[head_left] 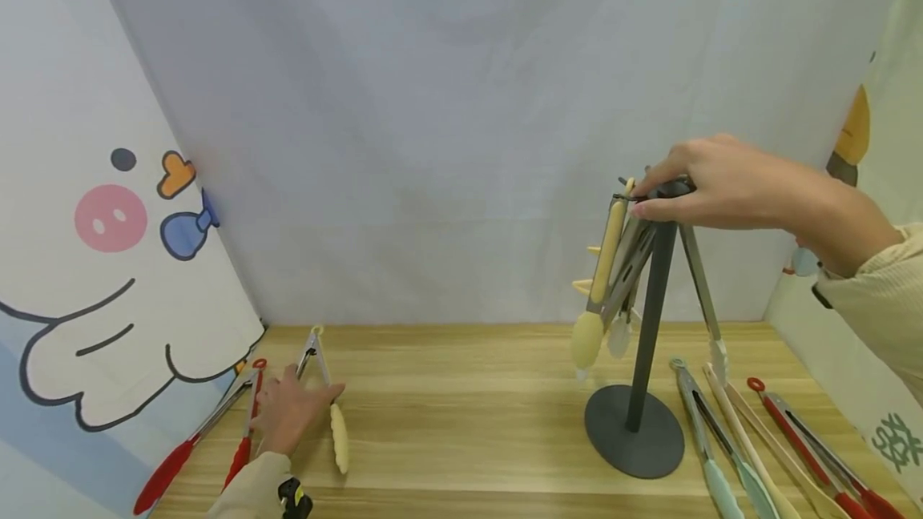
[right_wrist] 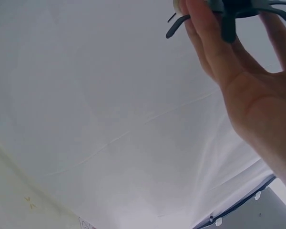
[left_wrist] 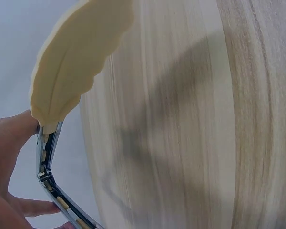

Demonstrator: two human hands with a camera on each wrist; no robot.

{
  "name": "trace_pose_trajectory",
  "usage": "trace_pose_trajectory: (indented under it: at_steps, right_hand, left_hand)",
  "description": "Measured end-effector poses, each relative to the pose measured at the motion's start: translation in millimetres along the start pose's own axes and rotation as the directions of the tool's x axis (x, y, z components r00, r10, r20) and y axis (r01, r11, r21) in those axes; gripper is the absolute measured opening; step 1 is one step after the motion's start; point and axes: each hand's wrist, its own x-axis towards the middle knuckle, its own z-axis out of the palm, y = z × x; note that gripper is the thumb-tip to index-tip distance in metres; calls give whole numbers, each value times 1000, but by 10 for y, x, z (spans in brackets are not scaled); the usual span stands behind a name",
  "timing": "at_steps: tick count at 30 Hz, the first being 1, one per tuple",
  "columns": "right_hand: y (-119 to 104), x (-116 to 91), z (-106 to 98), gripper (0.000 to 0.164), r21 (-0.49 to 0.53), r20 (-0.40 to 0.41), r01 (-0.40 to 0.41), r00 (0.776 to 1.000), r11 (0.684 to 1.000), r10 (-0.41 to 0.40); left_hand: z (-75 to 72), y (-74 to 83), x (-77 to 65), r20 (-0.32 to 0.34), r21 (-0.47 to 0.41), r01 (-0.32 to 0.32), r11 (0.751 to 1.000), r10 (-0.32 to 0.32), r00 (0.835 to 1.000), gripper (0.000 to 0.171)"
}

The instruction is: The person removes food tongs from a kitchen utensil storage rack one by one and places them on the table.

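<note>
In my left hand is a pair of steel tongs with pale yellow scalloped tips, held by its arms between thumb and fingers just above the table. The left wrist view shows one yellow tip and the bent arms close up. My right hand reaches over the top of a dark grey stand with hooks. Its thumb and fingertips pinch the upper end of yellow tongs at a left-hand hook; the exact contact is partly hidden. Other tongs hang from the stand.
Red-tipped tongs and another red pair lie left of my left hand. On the right of the wooden table lie mint-green tongs, wooden tongs and red tongs. A pale curtain stands behind.
</note>
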Motion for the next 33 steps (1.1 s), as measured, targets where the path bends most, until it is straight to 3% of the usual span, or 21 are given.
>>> trace_pose_trajectory:
  at_steps: [17, 33]
  right_hand:
    - [43, -64, 28, 36, 14, -19, 36, 999, 999, -35]
    - [91, -86, 53, 32, 35, -50, 59, 997, 998, -58]
  left_hand:
    - [107, -84, 64, 19, 8, 24, 1000, -24, 1000, 99]
    - [277, -109, 129, 0, 39, 7, 999, -7, 1000, 92]
